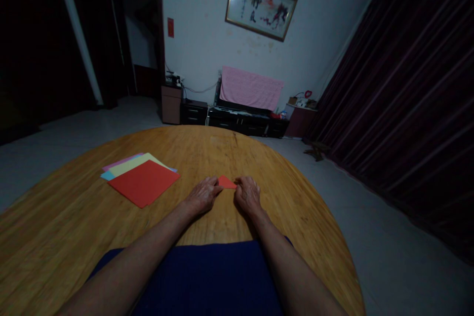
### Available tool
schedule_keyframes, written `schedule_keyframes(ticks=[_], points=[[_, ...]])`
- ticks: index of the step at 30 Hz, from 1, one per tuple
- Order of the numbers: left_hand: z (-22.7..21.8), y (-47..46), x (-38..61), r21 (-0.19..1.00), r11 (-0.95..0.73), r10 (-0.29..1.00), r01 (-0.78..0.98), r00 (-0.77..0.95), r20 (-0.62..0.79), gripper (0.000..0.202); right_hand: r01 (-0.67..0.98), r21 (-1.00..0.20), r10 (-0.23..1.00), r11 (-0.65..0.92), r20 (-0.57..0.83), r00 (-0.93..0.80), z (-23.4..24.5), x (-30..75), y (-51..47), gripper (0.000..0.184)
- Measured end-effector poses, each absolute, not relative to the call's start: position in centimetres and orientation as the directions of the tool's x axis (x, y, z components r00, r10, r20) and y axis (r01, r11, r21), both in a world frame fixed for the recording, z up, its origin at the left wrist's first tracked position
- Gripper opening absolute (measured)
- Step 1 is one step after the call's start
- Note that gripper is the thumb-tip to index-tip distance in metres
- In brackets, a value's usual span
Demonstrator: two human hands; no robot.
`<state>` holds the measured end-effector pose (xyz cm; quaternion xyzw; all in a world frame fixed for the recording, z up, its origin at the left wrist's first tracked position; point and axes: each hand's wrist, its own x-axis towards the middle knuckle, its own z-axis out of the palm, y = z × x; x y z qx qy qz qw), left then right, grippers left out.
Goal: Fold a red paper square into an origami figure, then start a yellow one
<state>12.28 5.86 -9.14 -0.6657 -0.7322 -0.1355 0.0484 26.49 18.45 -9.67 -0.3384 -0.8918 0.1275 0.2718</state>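
Small red paper (pixel 227 182) on the bench (pixel 281 173), right of the paper stack (pixel 144 182). Our left grip (pixel 203 194) pinches its left end, our right grip (pixel 248 194) its right corner. Likely light, easily creased; we'd hold edges gently.

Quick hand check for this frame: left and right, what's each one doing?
Left hand: closed, fingers on the left end of the small red folded paper.
Right hand: closed, fingers curled at the same paper's right corner.

The left hand (pixel 204 194) and right hand (pixel 248 194) hold red paper (pixel 226 183), apparently folded, at the table (pixel 299 207).
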Motion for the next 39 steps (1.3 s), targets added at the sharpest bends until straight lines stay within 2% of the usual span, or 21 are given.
schedule_keyframes(ticks=[4,11,18,23,27,30,33,36,39], points=[[-9.1,5.7,12.4,0.134,0.069,0.959,0.989,-0.103,0.265,0.031,0.44,-0.369,0.572,0.819,0.448,-0.687,-9.9,26.0,18.2,0.03],[-8.9,5.6,12.3,0.168,0.083,0.949,0.982,-0.13,0.286,0.031,0.407,-0.323,0.519,0.854,0.483,-0.705,-9.6,25.5,17.5,0.031],[-9.1,5.6,11.5,0.186,0.09,0.938,0.978,-0.146,0.313,0.029,0.326,-0.434,0.518,0.84,0.46,-0.721,-9.0,25.7,17.5,0.022],[-9.2,5.8,11.3,0.2,0.097,0.922,0.975,-0.164,0.352,0.026,0.259,-0.346,0.406,0.902,0.473,-0.782,-9.1,25.8,17.2,0.015],[-8.7,5.7,11.6,0.195,0.121,0.943,0.973,-0.174,0.284,0.028,0.198,-0.325,0.346,0.925,0.498,-0.795,-9.7,25.6,17.8,0.017],[-8.1,5.5,12.3,0.116,0.188,0.956,0.975,-0.209,0.208,0.03,0.233,-0.336,0.393,0.913,0.563,-0.727,-10.0,25.5,18.4,0.023],[-7.5,5.2,13.3,0.066,0.228,0.956,0.971,-0.236,0.176,0.033,0.22,-0.351,0.398,0.91,0.593,-0.7,-9.8,25.4,18.4,0.019],[-7.1,5.1,13.9,0.068,0.232,0.953,0.97,-0.241,0.183,0.033,0.131,-0.358,0.328,0.924,0.571,-0.752,-9.3,25.4,18.0,0.017],[-6.8,5.0,13.4,0.134,0.206,0.955,0.969,-0.229,0.189,0.031,0.097,-0.363,0.286,0.927,0.516,-0.807,-9.1,25.5,17.5,0.018]])
